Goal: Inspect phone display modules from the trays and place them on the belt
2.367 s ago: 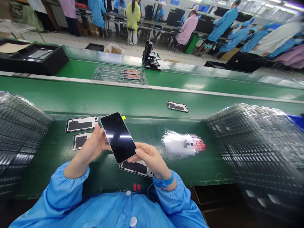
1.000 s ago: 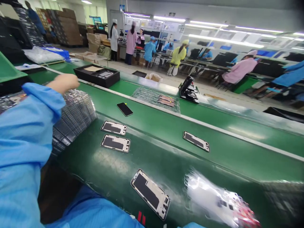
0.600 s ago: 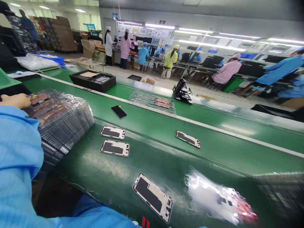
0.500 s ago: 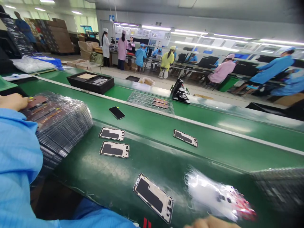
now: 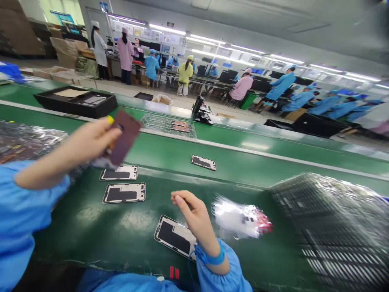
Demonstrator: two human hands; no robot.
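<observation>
My left hand point(image 5: 94, 136), raised above the left of the green bench, pinches a flat brown phone screen point(image 5: 127, 136) with a yellow tab. It is tilted and blurred. Below it lie a phone frame point(image 5: 120, 173), partly covered, and another phone frame point(image 5: 124, 193). My right hand point(image 5: 193, 209), a blue band at its wrist, hovers with thumb and fingertips together; whether anything is between them I cannot make out. Under that wrist lies a larger-looking phone frame point(image 5: 174, 235), its right end hidden. To the right is a pile of clear film pieces with red tabs point(image 5: 240, 217).
Stacked clear trays with brown screens point(image 5: 27, 138) stand at left, and more stacked trays point(image 5: 340, 215) at right. On the green belt lies a phone frame point(image 5: 203, 162). Beyond are a clear tray point(image 5: 167, 125), a black box point(image 5: 75, 103) and a black fixture point(image 5: 202, 111). Co-workers sit farther back.
My left hand has come off the tray stack and moved right, carrying a brown phone screen. My right hand has risen from the bottom edge to above the nearest frame. The view has turned right.
</observation>
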